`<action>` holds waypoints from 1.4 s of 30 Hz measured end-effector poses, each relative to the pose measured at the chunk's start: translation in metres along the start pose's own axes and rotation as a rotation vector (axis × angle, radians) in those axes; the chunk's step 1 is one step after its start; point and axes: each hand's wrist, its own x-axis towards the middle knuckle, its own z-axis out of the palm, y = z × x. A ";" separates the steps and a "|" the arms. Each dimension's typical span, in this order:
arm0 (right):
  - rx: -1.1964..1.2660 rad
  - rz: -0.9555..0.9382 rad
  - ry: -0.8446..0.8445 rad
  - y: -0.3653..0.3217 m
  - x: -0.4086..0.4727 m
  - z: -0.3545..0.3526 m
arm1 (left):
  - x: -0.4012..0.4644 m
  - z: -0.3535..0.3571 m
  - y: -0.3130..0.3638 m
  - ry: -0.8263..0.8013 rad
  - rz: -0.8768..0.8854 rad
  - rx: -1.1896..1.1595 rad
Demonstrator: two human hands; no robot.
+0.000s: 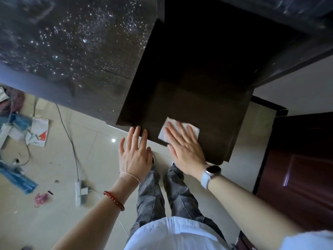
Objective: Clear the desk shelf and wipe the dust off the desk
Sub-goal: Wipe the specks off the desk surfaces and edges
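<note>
**Inspector A:** At the near edge of the dark shelf [194, 98], head view: the right hand [185, 148] lies flat with straight, spread fingers pressed on a white cloth [178, 131]. The cloth sits under the fingers and palm, its far corners showing beyond the fingertips, close to the shelf's front edge. Nothing is gripped; the hand is released and pressing.

**Inspector B:** And the left hand [135, 152]?

**Inspector A:** Also released, fingers straight. Its fingertips reach the shelf's near left corner, just beside the cloth but apart from it. Whether they bear on the wood I cannot tell.

**Inspector B:** Condition of the desk?

**Inspector A:** The desk top [72, 42], upper left, carries a heavy scatter of pale dust specks. The shelf surface looks dark and plain by comparison.

**Inspector B:** Surroundings and obstructions?

**Inspector A:** A white watch [210, 173] on the right wrist; a red bead bracelet [113, 200] and a thin chain on the left forearm. On the tiled floor [100, 141]: a white power strip [79, 193] with its cable [69, 138] running up toward the desk, blue plastic wrapping [17, 175], scattered papers [38, 131], a small pink item [40, 198]. A reddish-brown door [302, 168] stands at right. Nothing lies between the hands and the cloth.
</note>
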 end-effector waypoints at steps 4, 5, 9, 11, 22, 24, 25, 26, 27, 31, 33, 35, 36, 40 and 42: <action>0.044 0.296 0.067 0.059 -0.026 -0.024 | 0.002 -0.005 0.015 0.018 0.004 -0.004; 0.071 0.415 0.096 0.071 -0.017 -0.036 | 0.002 -0.005 0.021 0.020 0.019 -0.009; 0.138 0.553 0.100 0.072 0.058 -0.064 | 0.009 0.000 0.037 0.022 0.029 -0.023; 0.084 0.358 0.070 0.044 0.064 -0.054 | 0.012 0.001 0.039 0.026 0.017 -0.038; -0.050 0.235 -0.050 0.023 0.025 -0.051 | 0.012 -0.009 0.034 -0.003 0.054 -0.042; -0.096 0.269 -0.050 0.033 0.038 -0.057 | 0.011 -0.008 0.033 -0.010 0.056 -0.025; -0.099 0.327 -0.033 0.040 0.049 -0.062 | 0.012 -0.008 0.033 -0.009 0.055 -0.015; -0.097 0.374 -0.030 0.043 0.056 -0.066 | 0.013 -0.008 0.033 -0.007 0.056 -0.012; -0.080 0.397 -0.034 0.040 0.056 -0.067 | 0.013 -0.008 0.032 -0.005 0.059 -0.016; -0.037 0.300 -0.028 0.026 0.003 -0.042 | 0.012 -0.005 0.031 -0.015 0.047 -0.036; -0.004 0.319 0.004 0.043 -0.021 -0.038 | 0.012 -0.004 0.031 -0.019 0.043 -0.044; 0.020 0.381 0.027 0.071 -0.026 -0.045 | 0.012 -0.001 0.030 0.003 0.045 -0.041; 0.035 0.424 0.021 0.084 -0.023 -0.050 | 0.012 0.001 0.029 0.016 0.048 -0.036; 0.092 0.559 0.094 0.126 0.012 -0.071 | 0.012 0.008 0.031 0.057 0.031 -0.021; 0.102 0.577 0.116 0.132 0.024 -0.073 | 0.013 0.008 0.034 0.053 0.003 -0.027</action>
